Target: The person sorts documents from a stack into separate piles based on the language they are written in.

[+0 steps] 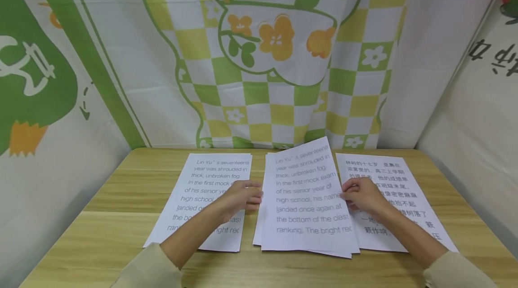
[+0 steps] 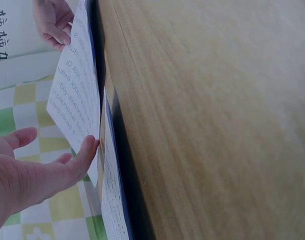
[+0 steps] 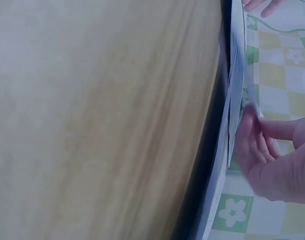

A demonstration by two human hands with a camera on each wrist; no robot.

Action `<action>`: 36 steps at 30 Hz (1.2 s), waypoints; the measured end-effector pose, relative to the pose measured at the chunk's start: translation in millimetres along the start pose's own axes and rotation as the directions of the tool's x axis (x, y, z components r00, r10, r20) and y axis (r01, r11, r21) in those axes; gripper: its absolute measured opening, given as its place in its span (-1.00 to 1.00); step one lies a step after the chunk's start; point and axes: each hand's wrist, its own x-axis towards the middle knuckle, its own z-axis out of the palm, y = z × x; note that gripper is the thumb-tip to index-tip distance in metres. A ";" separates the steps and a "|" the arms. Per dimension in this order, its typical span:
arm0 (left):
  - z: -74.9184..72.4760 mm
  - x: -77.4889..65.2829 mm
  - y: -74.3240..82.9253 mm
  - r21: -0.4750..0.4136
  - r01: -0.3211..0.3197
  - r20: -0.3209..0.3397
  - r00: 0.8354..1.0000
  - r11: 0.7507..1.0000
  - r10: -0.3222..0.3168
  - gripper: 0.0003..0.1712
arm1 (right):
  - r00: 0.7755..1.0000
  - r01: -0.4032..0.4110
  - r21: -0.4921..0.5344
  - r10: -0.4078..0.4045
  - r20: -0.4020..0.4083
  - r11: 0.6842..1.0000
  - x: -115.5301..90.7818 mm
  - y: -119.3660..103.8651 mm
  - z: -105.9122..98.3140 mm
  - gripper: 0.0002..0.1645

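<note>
A sheet of paper (image 1: 307, 207) printed with English text lies on the middle stack, its right side lifted and its top skewed. Thumb and fingers of my right hand (image 1: 363, 194) pinch this sheet's right edge, as the right wrist view also shows. My left hand (image 1: 238, 199) is beside the sheet's left edge with its fingers extended. In the left wrist view, a fingertip (image 2: 90, 145) of that hand meets the paper's edge, while the thumb stands apart. Under the lifted sheet, edges of more paper (image 1: 257, 233) stick out at the left and bottom.
To the left lies another stack of English-printed paper (image 1: 220, 169), partly hidden behind my left forearm. Paper with Chinese text (image 1: 408, 216) lies on the right, beneath my right forearm. The wooden table (image 1: 109, 225) meets a patterned cloth (image 1: 259, 112) at its back edge.
</note>
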 end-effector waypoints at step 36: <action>5.7 8.8 -8.2 -0.071 -0.022 -0.077 0.997 0.997 0.017 -0.34 | 0.986 -0.094 0.279 0.049 0.162 0.956 -7.4 12.0 -6.6 -0.76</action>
